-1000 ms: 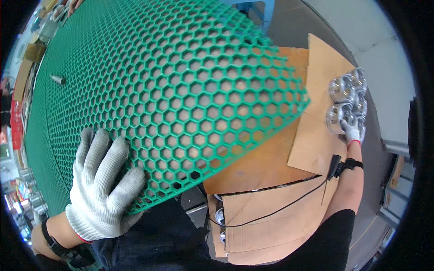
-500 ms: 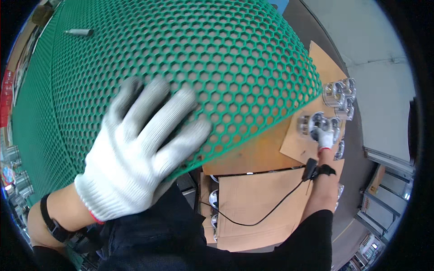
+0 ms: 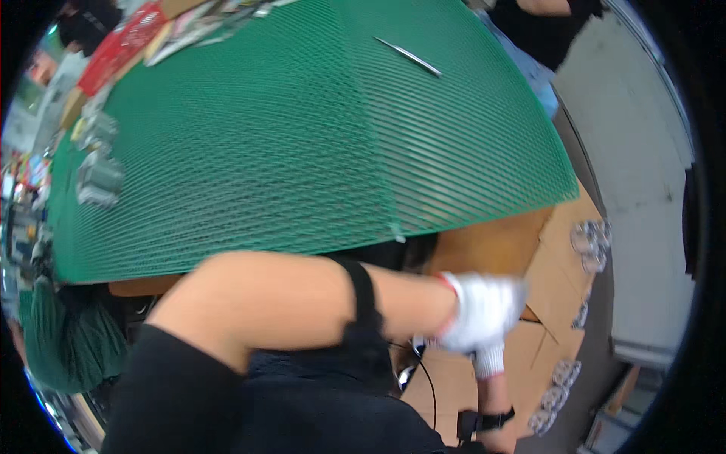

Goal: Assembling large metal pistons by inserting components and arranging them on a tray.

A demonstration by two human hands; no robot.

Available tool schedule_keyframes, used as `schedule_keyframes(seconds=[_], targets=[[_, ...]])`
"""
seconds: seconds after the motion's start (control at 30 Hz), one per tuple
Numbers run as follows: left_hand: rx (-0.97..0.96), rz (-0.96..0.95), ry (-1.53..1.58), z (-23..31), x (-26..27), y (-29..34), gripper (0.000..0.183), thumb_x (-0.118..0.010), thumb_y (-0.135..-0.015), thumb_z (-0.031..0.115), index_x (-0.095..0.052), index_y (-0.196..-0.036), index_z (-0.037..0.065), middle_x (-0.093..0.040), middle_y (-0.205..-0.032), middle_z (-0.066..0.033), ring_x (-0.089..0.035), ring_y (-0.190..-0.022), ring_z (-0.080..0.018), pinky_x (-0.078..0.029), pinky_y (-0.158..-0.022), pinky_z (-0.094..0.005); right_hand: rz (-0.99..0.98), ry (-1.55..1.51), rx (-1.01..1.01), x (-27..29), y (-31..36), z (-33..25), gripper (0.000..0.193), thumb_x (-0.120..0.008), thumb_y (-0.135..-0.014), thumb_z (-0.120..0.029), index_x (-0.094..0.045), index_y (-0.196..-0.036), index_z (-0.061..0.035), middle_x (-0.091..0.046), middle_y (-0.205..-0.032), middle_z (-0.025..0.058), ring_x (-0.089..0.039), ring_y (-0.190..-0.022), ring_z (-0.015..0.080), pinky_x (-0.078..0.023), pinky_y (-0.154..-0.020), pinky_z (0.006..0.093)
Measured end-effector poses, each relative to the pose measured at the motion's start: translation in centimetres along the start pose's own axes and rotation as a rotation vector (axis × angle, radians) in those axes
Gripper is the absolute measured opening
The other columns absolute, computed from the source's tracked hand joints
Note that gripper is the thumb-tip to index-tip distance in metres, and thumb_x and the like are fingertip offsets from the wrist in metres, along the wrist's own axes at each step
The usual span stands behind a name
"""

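My left hand point(image 3: 485, 312), in a white knit glove, reaches across my body to the right and is smeared by motion. Right beneath it, my gloved right hand point(image 3: 490, 360) shows little more than its cuff; its fingers are hidden behind the left hand. Whether either hand holds anything cannot be made out. Both are over cardboard point(image 3: 563, 261) beside the wooden tabletop point(image 3: 488, 246). Several silver metal pistons point(image 3: 591, 244) stand near the cardboard's right edge, with more pistons point(image 3: 554, 397) lower down.
A green honeycomb mat point(image 3: 242, 166) covers most of the table. On it lies a thin pointed metal tool point(image 3: 408, 57). Blurred metal parts point(image 3: 100, 178) stand at its left edge, near a red box point(image 3: 125, 49). A person in dark clothing point(image 3: 541, 34) is at the far right. A black cable point(image 3: 431, 386) hangs near my right wrist.
My left hand has left the green mat and swung right, up to my right hand. The right hand has drawn back from the pistons it was touching. The view has shifted left.
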State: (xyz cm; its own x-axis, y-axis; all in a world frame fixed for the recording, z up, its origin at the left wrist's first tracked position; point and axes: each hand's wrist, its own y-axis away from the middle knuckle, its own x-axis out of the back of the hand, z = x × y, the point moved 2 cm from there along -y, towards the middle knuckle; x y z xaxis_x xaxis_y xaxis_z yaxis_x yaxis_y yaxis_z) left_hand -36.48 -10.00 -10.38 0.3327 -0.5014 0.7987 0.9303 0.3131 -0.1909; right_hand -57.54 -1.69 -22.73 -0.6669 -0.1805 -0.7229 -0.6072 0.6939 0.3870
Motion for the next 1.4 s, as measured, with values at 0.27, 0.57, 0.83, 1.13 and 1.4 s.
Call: schedule_keyframes(seconds=[0.27, 0.57, 0.83, 1.13, 1.4], targets=[[-0.231, -0.481, -0.262, 10.0, -2.0, 5.3, 0.032, -0.071, -0.073, 0.034, -0.075, -0.087, 0.006, -0.072, -0.081, -0.0112, -0.069, -0.075, -0.0300, -0.055, -0.067, -0.0424, 0.575, 0.727, 0.109, -8.3, 4.1, 5.9, 0.049, -0.066, -0.091, -0.020, -0.052, -0.134, -0.0015, -0.061, -0.129, 0.0132, -0.060, -0.117, 0.0244, -0.048, -0.101, 0.0352], [0.211, 0.412, -0.076, 11.2, 12.1, 26.9, 0.024, -0.072, -0.082, 0.033, -0.068, -0.096, 0.014, -0.065, -0.073, -0.0060, -0.065, -0.062, -0.0268, -0.052, -0.056, -0.0383, 0.510, 0.804, 0.177, -29.7, 4.0, -1.7, 0.059, -0.066, -0.090, -0.030, -0.051, -0.128, 0.0129, -0.066, -0.108, 0.0190, -0.070, -0.088, 0.0254, -0.059, -0.073, 0.0349], [0.806, 1.330, 0.582, 7.0, 11.1, 44.6, 0.052, -0.072, -0.086, 0.027, -0.057, -0.126, -0.002, -0.067, -0.107, -0.0070, -0.062, -0.098, -0.0131, -0.051, -0.087, -0.0299, 0.220, 1.132, 0.503, -38.0, -13.3, -6.6, 0.042, -0.054, -0.093, -0.013, -0.053, -0.128, 0.0108, -0.065, -0.110, 0.0151, -0.066, -0.089, 0.0189, -0.054, -0.078, 0.0284], [0.814, 1.124, -0.209, 8.0, 6.0, 46.7, 0.037, -0.074, -0.069, 0.006, -0.070, -0.106, 0.007, -0.070, -0.101, -0.0108, -0.067, -0.094, -0.0333, -0.054, -0.083, -0.0381, -0.016, 1.527, 0.381, -40.9, -29.1, -9.5, 0.036, -0.055, -0.098, -0.021, -0.061, -0.126, 0.0006, -0.064, -0.116, 0.0106, -0.065, -0.082, 0.0116, -0.054, -0.070, 0.0235], [0.839, 1.324, 0.955, 7.4, -0.2, 48.4, 0.058, -0.078, -0.073, 0.002, -0.057, -0.127, 0.002, -0.067, -0.120, -0.0079, -0.064, -0.108, -0.0163, -0.050, -0.096, -0.0289, 0.591, 2.390, 0.640, -22.7, -38.5, -23.5, 0.047, -0.049, -0.097, -0.040, -0.046, -0.144, -0.0332, -0.043, -0.149, 0.0156, -0.057, -0.121, 0.0369, -0.048, -0.097, 0.0430]])
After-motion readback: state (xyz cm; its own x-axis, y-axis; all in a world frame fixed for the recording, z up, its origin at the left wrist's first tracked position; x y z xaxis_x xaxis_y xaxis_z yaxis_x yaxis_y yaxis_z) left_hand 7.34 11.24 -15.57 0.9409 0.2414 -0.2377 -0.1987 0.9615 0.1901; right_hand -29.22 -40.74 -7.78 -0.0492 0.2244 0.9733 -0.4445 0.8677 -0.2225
